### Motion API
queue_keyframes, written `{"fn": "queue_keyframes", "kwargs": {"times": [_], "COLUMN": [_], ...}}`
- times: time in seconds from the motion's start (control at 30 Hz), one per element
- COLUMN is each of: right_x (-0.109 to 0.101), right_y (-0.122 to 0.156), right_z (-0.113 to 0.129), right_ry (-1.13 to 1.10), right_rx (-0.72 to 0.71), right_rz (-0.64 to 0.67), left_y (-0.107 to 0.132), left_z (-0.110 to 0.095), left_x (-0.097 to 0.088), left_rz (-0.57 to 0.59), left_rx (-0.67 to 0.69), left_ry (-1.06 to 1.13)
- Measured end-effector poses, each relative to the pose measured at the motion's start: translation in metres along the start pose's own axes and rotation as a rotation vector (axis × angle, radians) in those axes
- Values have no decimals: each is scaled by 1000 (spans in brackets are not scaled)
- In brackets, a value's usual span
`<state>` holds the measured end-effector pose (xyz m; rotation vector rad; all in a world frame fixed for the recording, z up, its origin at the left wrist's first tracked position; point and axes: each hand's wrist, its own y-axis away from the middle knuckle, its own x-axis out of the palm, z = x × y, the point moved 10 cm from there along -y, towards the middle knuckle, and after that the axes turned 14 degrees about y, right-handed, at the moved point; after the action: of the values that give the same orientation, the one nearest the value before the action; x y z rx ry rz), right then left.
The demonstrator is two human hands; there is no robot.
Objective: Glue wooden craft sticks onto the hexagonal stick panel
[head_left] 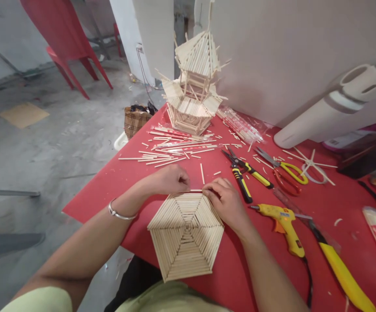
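A flat hexagon of glued wooden sticks (185, 235) lies on the red table (116, 182) right in front of me. My left hand (171, 179) and my right hand (224, 200) both pinch a thin wooden stick (195, 190) that lies along the hexagon's far edge. Each hand's fingers are closed on one end of that stick. A silver bangle sits on my left wrist.
A stick pagoda model (194, 91) stands at the table's far side, with loose sticks (171, 151) before it. Pliers (241, 177), scissors (283, 171), a yellow glue gun (285, 225) and a yellow knife (340, 268) lie to the right. A red chair (67, 39) stands on the floor behind.
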<state>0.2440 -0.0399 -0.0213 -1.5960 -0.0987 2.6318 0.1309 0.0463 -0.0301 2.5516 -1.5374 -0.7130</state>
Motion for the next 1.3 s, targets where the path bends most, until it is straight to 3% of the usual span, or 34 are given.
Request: {"fn": "queue_keyframes", "kwargs": {"times": [0.13, 0.27, 0.37, 0.47, 0.57, 0.67, 0.8, 0.9, 0.97, 1.1, 1.17, 1.3], "right_x": [-7, -39, -82, -109, -105, -89, -94, -114, -114, -75, -57, -33], "right_y": [0, 14, 52, 108, 153, 174, 175, 163, 147, 113, 106, 101], "right_z": [2, 1, -41, -102, -151, -172, -152, -109, -73, -14, -2, -3], "right_ry": [-54, 131, 432, 671, 660, 552, 633, 710, 649, 401, 316, 186], "right_rx": [47, 78, 303, 571, 691, 731, 736, 685, 533, 186, 129, 126], "right_rz": [-53, -114, -191, -131, -9, 43, -61, -298, -431, -459, -460, -392], "left_y": [0, 2, 4, 5, 5, 3, -1, -3, -3, -2, -1, -2], "left_z": [-2, -4, -4, -9, -7, 1, 7, 7, 5, 3, 5, 9], "left_x": [-1, -4, -5, -3, 3, 6, 6, 6, 6, 5, 6, 7], "left_rz": [-26, -33, -15, 2, 29, 25, 8, 5, 3, -11, -6, 7], "left_rx": [33, 60, 36, 54, 52, 18, -3, -10, -3, -5, -24, -35], "left_ry": [38, 67, 88, 92, 64, 50, 7, -10, -17, -9, 13, 36]}}
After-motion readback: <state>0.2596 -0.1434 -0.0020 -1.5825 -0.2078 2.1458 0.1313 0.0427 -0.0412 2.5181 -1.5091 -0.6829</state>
